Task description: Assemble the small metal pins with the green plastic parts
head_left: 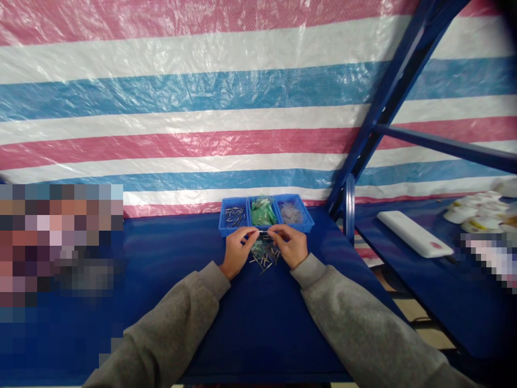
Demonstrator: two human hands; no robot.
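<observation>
My left hand [239,248] and my right hand [290,245] meet just in front of a blue divided tray [266,228]. Between their pinched fingertips is a small, thin, light-coloured rod [263,231], one end in each hand; its exact kind is too small to make out. Below the hands, a loose pile of thin metal rods [264,261] lies on the blue table. The tray's left compartment contains dark metal rods [235,216]. Green plastic packing [262,211] fills the middle one, and greyish translucent pieces [291,213] lie in the right one.
A striped plastic sheet [181,145] hangs behind the blue table [258,328]. To the right, a slanted blue metal frame [379,118] rises beside a second table bearing a long white box [414,233] and several white rolls [474,213]. The far left is pixelated.
</observation>
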